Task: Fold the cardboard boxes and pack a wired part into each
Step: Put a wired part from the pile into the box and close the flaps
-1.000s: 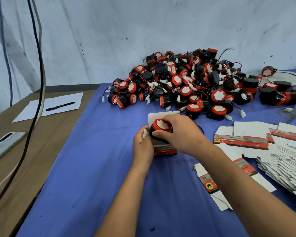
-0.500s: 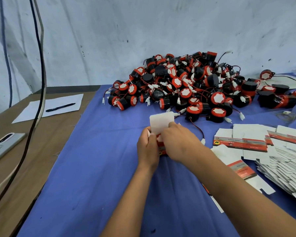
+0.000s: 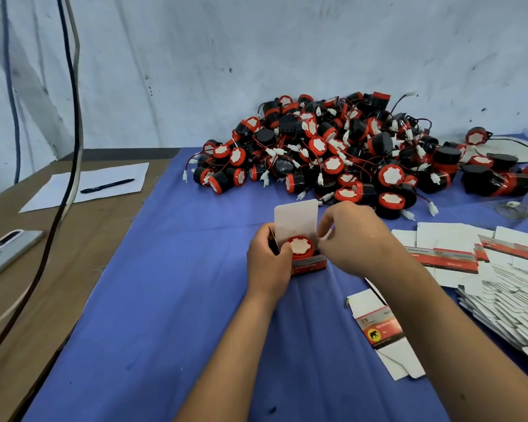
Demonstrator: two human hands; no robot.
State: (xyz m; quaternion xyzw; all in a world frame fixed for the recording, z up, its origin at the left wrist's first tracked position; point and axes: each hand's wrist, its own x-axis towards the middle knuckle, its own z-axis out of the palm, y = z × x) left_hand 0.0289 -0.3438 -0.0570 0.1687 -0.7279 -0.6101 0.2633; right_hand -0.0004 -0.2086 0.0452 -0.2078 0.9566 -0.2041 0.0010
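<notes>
The part (image 3: 301,247) sat red cap up inside the little box (image 3: 308,264) on the blue cloth (image 3: 171,300), lid flap standing. My left hand (image 3: 269,263) gripped the box's side; my right hand (image 3: 352,239) pinched something white, likely its plug. Thin card, I judged: light and easily crushed, best held by the walls.

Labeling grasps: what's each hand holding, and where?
Left hand grips the small red-and-white cardboard box by its left side. Right hand pinches something white at the box's right edge; unclear what.
</notes>
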